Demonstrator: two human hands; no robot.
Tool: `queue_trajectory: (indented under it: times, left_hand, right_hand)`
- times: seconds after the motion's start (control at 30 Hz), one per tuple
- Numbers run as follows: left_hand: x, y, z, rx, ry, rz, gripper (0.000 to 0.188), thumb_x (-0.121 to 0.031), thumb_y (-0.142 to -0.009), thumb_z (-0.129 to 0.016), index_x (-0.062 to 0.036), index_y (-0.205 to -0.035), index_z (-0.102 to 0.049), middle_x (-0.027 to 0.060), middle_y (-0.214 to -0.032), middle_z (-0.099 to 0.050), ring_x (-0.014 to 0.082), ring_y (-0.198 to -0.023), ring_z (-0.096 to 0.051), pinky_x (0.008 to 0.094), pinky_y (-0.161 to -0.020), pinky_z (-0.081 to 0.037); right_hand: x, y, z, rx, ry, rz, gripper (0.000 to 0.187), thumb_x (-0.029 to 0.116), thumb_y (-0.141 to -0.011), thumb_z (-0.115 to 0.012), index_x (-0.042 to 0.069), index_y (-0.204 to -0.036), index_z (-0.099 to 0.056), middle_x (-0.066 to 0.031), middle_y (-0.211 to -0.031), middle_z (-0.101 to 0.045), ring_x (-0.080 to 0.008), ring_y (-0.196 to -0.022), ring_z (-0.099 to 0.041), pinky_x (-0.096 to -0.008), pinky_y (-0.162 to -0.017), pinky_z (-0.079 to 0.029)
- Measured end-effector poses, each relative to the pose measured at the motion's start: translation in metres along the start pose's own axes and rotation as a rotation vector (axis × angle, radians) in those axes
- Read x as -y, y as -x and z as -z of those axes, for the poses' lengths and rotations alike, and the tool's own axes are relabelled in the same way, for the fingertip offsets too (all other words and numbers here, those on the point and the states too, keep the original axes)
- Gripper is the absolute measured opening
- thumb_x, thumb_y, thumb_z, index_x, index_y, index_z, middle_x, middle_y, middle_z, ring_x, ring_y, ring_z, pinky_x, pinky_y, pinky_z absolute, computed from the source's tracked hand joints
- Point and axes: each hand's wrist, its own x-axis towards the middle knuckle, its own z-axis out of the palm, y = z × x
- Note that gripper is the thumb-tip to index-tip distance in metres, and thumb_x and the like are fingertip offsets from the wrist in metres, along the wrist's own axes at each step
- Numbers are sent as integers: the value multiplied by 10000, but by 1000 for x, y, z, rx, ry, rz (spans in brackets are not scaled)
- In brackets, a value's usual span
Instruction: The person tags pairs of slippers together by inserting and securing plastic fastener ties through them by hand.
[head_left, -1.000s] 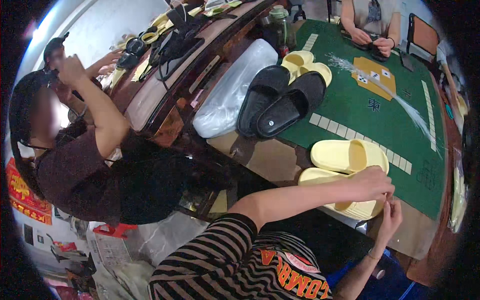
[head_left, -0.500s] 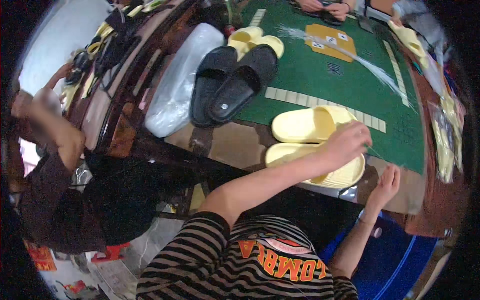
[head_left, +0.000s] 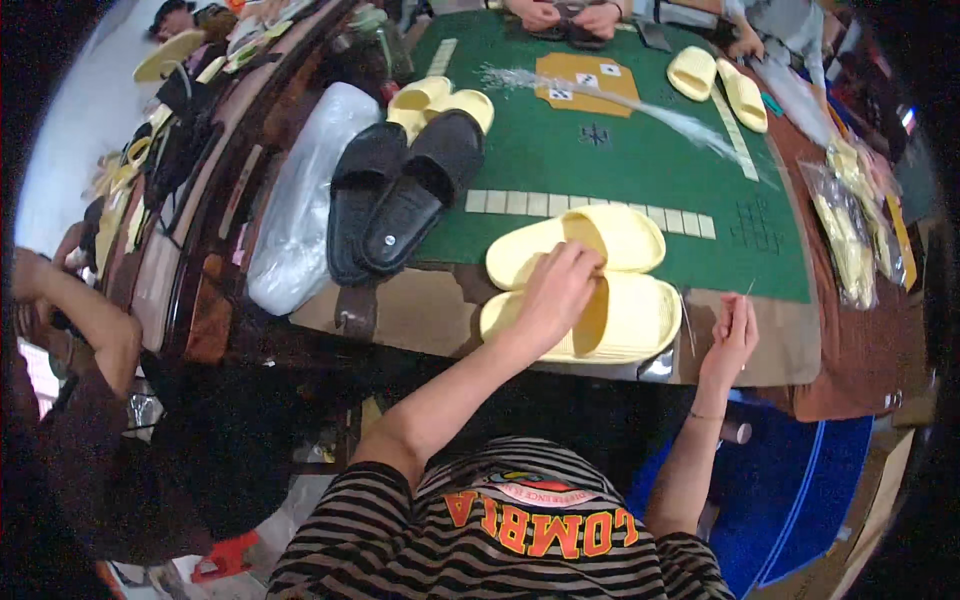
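A pair of pale yellow slippers lies side by side on the table edge in front of me: the far slipper (head_left: 625, 235) and the near slipper (head_left: 645, 320). My left hand (head_left: 562, 290) reaches over the near one, its fingers closed at the strap opening of the far slipper; the fingertips are partly hidden. To the right of the pair, my right hand (head_left: 735, 335) is raised with the fingers pinched on a thin clear strand (head_left: 750, 288). A loose bundle of similar pale strands (head_left: 670, 118) lies across the green table top.
Black slippers (head_left: 425, 185) rest at the left, beside a long clear plastic-wrapped bundle (head_left: 310, 200). More yellow slippers (head_left: 692, 75) stand at the far right, near bagged ones (head_left: 840, 235). Across the table, another person's hands (head_left: 565, 18) handle dark slippers. Someone sits close at my left.
My left hand has moved from the slippers' right end back to the strap openings. My right hand has lifted slightly. The view has shifted, and a yellow pair now stands at the far right.
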Motion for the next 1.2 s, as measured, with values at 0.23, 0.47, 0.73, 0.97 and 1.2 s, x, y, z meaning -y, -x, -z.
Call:
queue_trajectory:
  times: [0.23,0.47,0.73,0.97,1.2]
  left_hand:
    - [16,-27,101,-341,-91,4,233,8,-868,-391,-45,-1049,-528,196,-1002,-546,420,-945,-544,452,-806,-453]
    - [133,-108,217,-548,-411,110,155,-105,-817,-553,-28,-918,-643,202,-934,-624,386,-854,-614,435,-751,-491]
    - [135,-101,202,-546,-683,37,286,-170,-838,-610,-119,-1119,-603,110,-1081,-576,308,-1045,-520,454,-887,-407]
    - [81,-100,42,5,-370,-401,396,-198,-733,-704,-59,-1090,-600,122,-1129,-544,299,-1124,-491,424,-941,-407]
    - [82,-83,-25,141,-178,-330,448,-188,-809,-669,-82,-1206,-491,129,-1230,-483,316,-1180,-460,428,-1004,-378]
  right_hand:
    - [-1,1,6,127,82,62,230,205,-961,-528,45,-830,-629,66,-707,-511,7,-573,-322,-186,-477,-198]
    - [0,1,0,168,44,6,228,229,-958,-542,58,-836,-631,78,-679,-499,7,-557,-314,-181,-475,-190]
    - [6,1,3,197,281,-43,242,241,-949,-542,66,-821,-649,96,-647,-428,6,-564,-313,-195,-476,-188]
    - [41,-49,-38,382,494,110,277,233,-932,-519,35,-796,-659,65,-646,-383,-44,-630,-335,-233,-551,-250]
    - [25,-179,-86,436,1036,396,280,311,-913,-525,96,-907,-705,-123,-752,-628,-256,-691,-593,-363,-631,-444]
